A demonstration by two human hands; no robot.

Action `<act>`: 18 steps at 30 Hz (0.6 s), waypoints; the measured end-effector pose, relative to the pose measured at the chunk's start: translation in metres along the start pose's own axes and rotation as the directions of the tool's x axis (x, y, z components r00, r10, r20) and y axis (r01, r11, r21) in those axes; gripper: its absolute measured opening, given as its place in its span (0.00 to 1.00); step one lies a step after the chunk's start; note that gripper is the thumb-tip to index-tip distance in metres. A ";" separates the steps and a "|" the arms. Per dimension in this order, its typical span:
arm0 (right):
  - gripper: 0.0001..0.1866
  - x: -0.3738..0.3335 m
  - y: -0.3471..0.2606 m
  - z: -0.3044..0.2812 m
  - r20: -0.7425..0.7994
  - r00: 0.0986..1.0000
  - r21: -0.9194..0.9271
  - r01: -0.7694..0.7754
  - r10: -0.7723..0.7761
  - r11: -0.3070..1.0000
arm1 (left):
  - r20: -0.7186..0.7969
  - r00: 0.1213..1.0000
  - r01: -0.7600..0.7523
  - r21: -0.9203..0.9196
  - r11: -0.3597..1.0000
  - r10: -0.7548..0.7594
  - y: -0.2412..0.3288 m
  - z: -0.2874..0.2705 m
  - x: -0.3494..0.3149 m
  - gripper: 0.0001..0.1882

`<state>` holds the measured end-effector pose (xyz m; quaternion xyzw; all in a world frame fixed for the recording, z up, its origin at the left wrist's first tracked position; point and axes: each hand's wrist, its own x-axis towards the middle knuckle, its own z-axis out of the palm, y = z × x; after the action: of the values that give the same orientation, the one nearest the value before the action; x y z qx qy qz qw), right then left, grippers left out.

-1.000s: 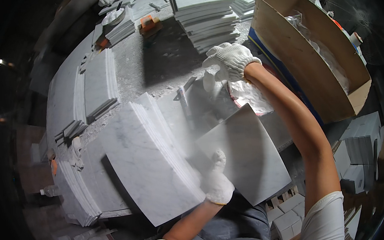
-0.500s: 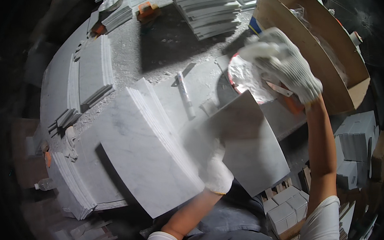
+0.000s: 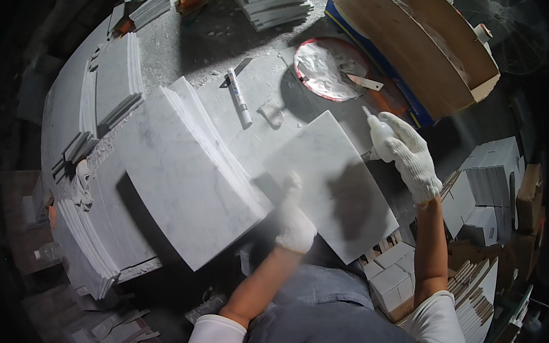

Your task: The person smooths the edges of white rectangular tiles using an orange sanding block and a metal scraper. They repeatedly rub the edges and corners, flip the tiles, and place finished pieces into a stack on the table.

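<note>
My left hand (image 3: pixel 297 224), in a white knit glove, grips the left edge of a pale grey marble tile (image 3: pixel 325 161); some fingers are hidden and the hand is slightly blurred. The tile lies tilted in front of me, with a dark shadow across it. My gloved right hand (image 3: pixel 412 157) is closed round a small white squeeze bottle (image 3: pixel 381 131), nozzle pointing up, just off the tile's right side. Beyond it a round, red-rimmed tub (image 3: pixel 299 76) holds white paste. A scraper blade (image 3: pixel 365 82) rests over the tub's right rim.
Left of the tile stands a stack of marble tiles (image 3: pixel 185 178). A white marker pen (image 3: pixel 239 97) lies behind it on the dusty table. At the back right is an open cardboard box (image 3: pixel 399 39), with a fan (image 3: pixel 494 12) beyond. More tile stacks (image 3: pixel 271 4) stand at the back.
My right hand has come back from above the tub toward me, and the squeeze bottle now shows clearly in it. My left hand stays at the tile's edge. The whole view has shifted.
</note>
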<state>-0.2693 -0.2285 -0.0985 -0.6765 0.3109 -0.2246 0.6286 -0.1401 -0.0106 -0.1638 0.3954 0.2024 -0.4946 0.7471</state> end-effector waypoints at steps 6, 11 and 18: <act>0.32 0.015 -0.003 0.020 0.046 0.997 0.018 -0.066 0.065 0.998 | -0.089 0.996 0.006 -0.059 0.998 -0.011 -0.001 0.002 -0.004 0.30; 0.28 0.021 -0.005 0.027 0.042 0.997 -0.019 -0.069 0.069 0.997 | -0.093 0.995 -0.041 -0.066 0.997 0.035 -0.006 -0.006 0.006 0.29; 0.26 0.027 -0.009 0.027 0.046 0.993 -0.052 -0.105 0.108 0.993 | -0.126 0.986 -0.111 -0.003 0.994 0.110 -0.012 -0.014 0.016 0.30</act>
<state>-0.2307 -0.2280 -0.0952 -0.6797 0.3367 -0.1665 0.6300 -0.1428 -0.0106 -0.1881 0.4325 0.2295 -0.4254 0.7611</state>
